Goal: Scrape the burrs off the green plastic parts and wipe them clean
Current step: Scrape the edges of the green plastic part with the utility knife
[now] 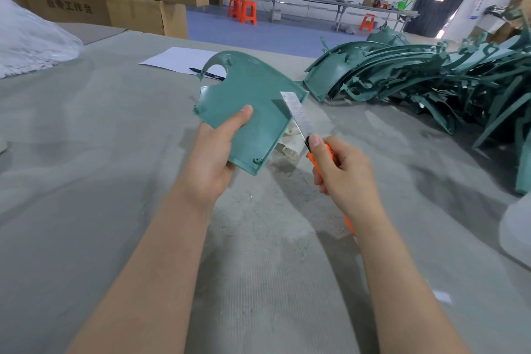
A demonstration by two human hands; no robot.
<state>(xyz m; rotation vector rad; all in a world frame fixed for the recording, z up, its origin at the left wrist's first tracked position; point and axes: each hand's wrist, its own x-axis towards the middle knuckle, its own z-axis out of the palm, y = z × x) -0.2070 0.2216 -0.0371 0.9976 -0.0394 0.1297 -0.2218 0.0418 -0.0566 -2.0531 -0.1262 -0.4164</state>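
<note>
Both hands are busy: left hand [212, 161] holds a green part [247, 103], right hand [342, 172] grips an orange knife [311, 152]. Scraping step, I think; next, slide the blade along the edge.

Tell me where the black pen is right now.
In the head view, the black pen lies on the table left of centre, its far end on the white sheet of paper, just behind the green part held up by the left hand.
</note>
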